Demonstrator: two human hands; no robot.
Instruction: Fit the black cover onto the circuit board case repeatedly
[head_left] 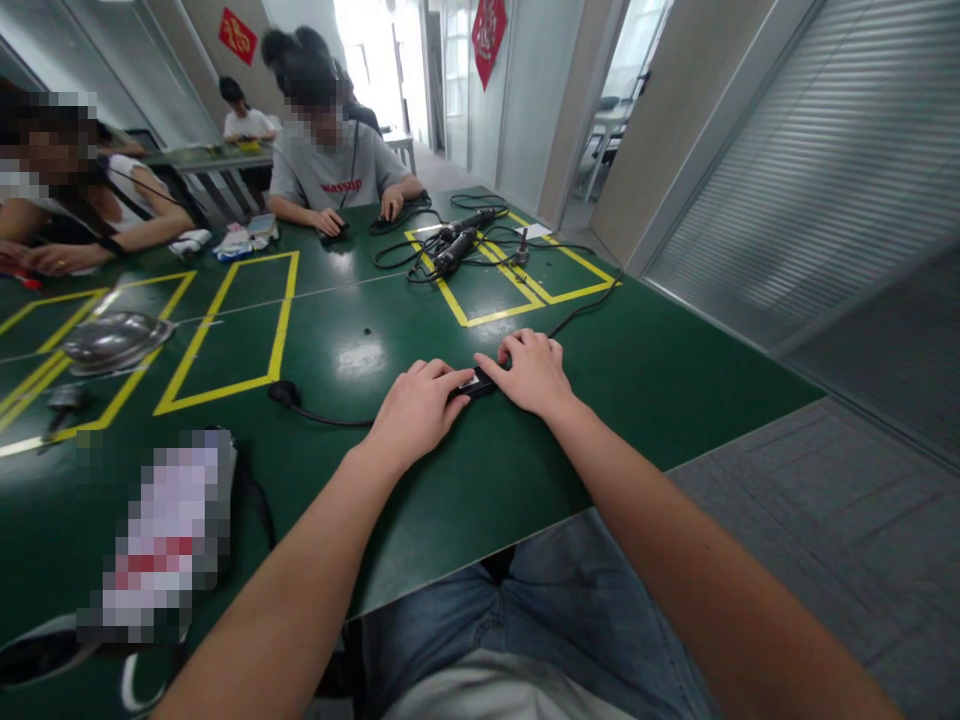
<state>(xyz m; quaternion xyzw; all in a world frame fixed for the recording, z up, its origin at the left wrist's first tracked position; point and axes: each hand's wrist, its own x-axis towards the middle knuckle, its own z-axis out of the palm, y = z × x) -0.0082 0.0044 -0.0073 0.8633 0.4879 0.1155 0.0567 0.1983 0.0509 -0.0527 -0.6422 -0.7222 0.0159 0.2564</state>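
Note:
A small black power adapter (pixel 482 385) with a pale label lies on the green table, between my two hands. My left hand (pixel 417 408) grips its left end, thumb and index finger along the sides. Curled over the right end is my right hand (pixel 534 372), its fingertips on the far side. From beneath my left hand a black cord (pixel 334 420) runs left to a round black plug (pixel 283 393). Another thin cable (pixel 581 315) leads from near my right hand toward the far right of the table. My palms hide part of the adapter.
Black electric screwdrivers (pixel 459 245) with tangled cables lie inside yellow tape (pixel 495 320). A shiny metal bowl-like object (pixel 116 340) sits at left. Nearer is a blurred white-and-red pouch (pixel 169 540). Across the table a person (pixel 337 165) handles small black items; another person (pixel 135 200) is at left.

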